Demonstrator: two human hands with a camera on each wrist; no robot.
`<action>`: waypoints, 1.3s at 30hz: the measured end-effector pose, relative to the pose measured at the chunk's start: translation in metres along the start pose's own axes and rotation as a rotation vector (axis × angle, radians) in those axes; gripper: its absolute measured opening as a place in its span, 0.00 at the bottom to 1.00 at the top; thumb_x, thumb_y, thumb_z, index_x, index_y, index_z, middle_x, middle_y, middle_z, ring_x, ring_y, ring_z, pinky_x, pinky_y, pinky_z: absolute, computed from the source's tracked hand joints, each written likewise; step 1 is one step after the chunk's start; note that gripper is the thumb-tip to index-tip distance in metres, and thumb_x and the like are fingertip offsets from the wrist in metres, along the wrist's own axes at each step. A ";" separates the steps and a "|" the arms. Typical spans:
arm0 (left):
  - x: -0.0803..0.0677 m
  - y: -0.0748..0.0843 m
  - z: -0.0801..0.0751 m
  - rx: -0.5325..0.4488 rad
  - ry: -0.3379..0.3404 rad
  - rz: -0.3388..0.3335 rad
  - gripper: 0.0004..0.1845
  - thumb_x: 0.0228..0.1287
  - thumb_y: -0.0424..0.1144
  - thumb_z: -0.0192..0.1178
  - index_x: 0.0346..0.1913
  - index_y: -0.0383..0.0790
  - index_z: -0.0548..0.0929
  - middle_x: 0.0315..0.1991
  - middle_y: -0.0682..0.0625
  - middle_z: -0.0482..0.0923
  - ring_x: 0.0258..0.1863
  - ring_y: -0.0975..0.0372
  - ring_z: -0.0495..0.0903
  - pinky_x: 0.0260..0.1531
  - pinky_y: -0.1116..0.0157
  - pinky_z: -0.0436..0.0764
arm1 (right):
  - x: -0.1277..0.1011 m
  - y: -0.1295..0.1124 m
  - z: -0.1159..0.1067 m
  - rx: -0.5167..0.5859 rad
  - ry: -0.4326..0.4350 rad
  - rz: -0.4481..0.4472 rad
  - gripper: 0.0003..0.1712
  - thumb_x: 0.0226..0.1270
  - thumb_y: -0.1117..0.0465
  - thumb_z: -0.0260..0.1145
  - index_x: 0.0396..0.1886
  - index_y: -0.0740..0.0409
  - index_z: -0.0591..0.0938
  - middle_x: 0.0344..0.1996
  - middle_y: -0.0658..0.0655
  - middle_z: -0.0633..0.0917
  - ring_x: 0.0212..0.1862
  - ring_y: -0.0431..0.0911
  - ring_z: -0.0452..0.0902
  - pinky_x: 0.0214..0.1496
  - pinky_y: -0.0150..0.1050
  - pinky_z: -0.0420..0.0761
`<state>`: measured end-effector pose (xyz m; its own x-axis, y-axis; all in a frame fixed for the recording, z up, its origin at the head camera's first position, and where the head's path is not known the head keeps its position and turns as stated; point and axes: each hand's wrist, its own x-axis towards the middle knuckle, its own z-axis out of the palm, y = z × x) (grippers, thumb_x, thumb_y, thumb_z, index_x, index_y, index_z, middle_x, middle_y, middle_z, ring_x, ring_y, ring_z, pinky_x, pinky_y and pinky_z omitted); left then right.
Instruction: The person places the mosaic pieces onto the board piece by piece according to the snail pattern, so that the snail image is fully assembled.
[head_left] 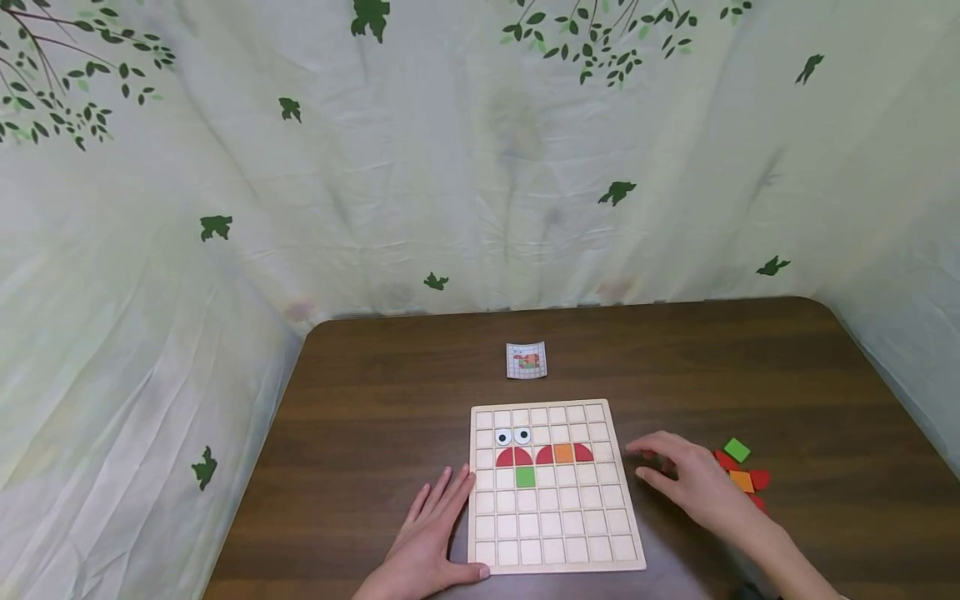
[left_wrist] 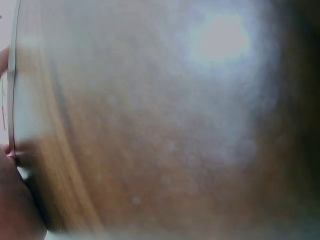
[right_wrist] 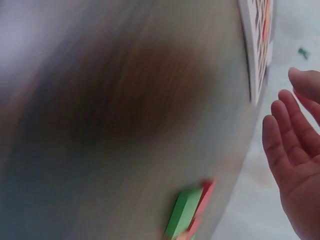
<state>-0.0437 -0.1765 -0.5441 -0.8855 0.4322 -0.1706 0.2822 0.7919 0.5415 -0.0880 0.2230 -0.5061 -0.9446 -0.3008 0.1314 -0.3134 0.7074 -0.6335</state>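
Showing both relaxed, empty hands, left hand (head_left: 431,533) flat beside the board (head_left: 551,560), only the head view is sharp.

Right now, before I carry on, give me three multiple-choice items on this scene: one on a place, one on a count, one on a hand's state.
1. Where does the loose pile of pieces lie?
A. right of the board
B. left of the board
C. on the small card

2. How many green pieces sit on the board?
A. three
B. none
C. one

3. What is the right hand doing?
A. pinching a red piece
B. open, holding nothing
C. gripping the card

Answers:
1 A, the pile lies on the table just beyond the right hand.
2 C, a single green square sits below the red half-rounds.
3 B, the right wrist view shows relaxed fingers and a bare palm.
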 end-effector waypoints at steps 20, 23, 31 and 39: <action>-0.002 0.000 0.001 -0.015 0.023 0.026 0.61 0.46 0.76 0.62 0.79 0.54 0.48 0.79 0.58 0.43 0.77 0.55 0.39 0.67 0.68 0.27 | -0.021 0.066 -0.055 -0.141 -0.053 -0.087 0.24 0.49 0.67 0.78 0.45 0.42 0.85 0.42 0.39 0.82 0.40 0.35 0.77 0.39 0.36 0.80; -0.002 0.001 0.001 -0.025 0.021 0.020 0.61 0.46 0.76 0.62 0.79 0.54 0.48 0.79 0.58 0.43 0.77 0.54 0.39 0.68 0.60 0.31 | -0.019 0.072 -0.057 -0.156 -0.084 -0.095 0.22 0.49 0.66 0.79 0.44 0.42 0.85 0.41 0.39 0.82 0.40 0.35 0.76 0.39 0.37 0.79; -0.003 0.001 0.001 -0.010 0.034 0.026 0.61 0.46 0.76 0.62 0.79 0.54 0.48 0.79 0.58 0.43 0.77 0.56 0.39 0.68 0.65 0.29 | -0.013 0.076 -0.053 -0.145 -0.109 -0.113 0.18 0.51 0.66 0.77 0.42 0.46 0.86 0.38 0.38 0.80 0.34 0.32 0.70 0.34 0.34 0.76; -0.005 0.002 0.000 0.007 0.054 0.043 0.61 0.46 0.75 0.63 0.79 0.52 0.49 0.79 0.57 0.44 0.77 0.56 0.40 0.66 0.70 0.26 | -0.006 0.066 -0.041 -0.115 -0.069 -0.124 0.20 0.49 0.70 0.77 0.39 0.44 0.84 0.36 0.38 0.77 0.34 0.31 0.72 0.34 0.32 0.78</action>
<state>-0.0385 -0.1770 -0.5420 -0.8909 0.4423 -0.1028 0.3228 0.7761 0.5417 -0.1068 0.2981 -0.5171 -0.8903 -0.4306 0.1480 -0.4400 0.7296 -0.5235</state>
